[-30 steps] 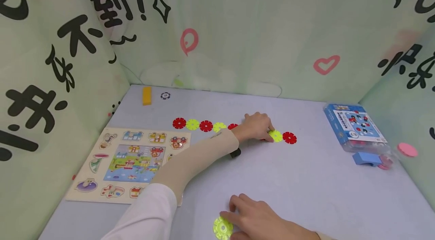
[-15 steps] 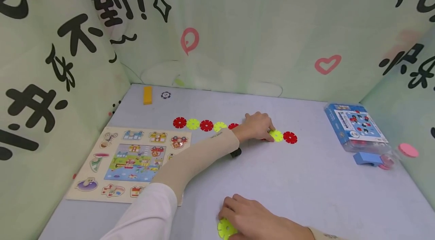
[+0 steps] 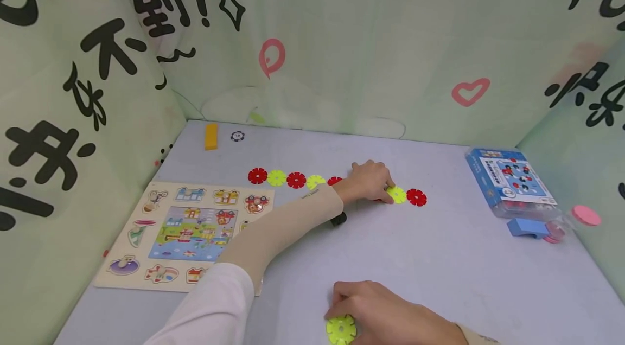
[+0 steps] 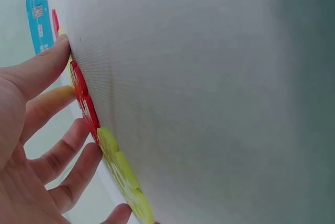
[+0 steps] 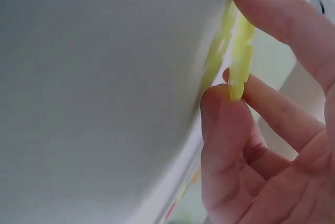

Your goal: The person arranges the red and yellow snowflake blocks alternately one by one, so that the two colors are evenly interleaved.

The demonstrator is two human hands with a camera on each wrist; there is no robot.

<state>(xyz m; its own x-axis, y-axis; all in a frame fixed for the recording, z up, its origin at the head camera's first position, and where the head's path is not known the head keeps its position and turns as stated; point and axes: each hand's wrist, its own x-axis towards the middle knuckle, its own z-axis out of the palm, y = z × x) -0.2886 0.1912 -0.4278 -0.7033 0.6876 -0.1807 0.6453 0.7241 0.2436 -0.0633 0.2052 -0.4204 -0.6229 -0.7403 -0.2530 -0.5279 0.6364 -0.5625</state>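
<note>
A row of red and yellow notched plastic discs lies along the table, partly covered by my left hand (image 3: 367, 181). The fingertips (image 4: 94, 150) of that hand spread along the row and touch it, and its thumb (image 4: 49, 59) rests at a yellow disc (image 3: 397, 195). A red disc (image 3: 416, 197) ends the row at the right. Near the front edge, my right hand (image 3: 386, 310) pinches another yellow notched disc (image 3: 341, 328) by its rim. In the right wrist view, that disc (image 5: 241, 56) stands slightly off the tabletop, between thumb and finger.
A wooden picture puzzle board (image 3: 122, 247) lies left, partly under the left forearm. At the right are a blue toy box (image 3: 512, 179), a blue block (image 3: 527, 228) and a pink disc (image 3: 586, 215). Farther back stand a yellow block (image 3: 211, 136) and a small chip (image 3: 237, 136).
My right hand has shifted slightly right with the yellow disc, its fingers closing into a firmer pinch on it. My left hand stays in place on the row.
</note>
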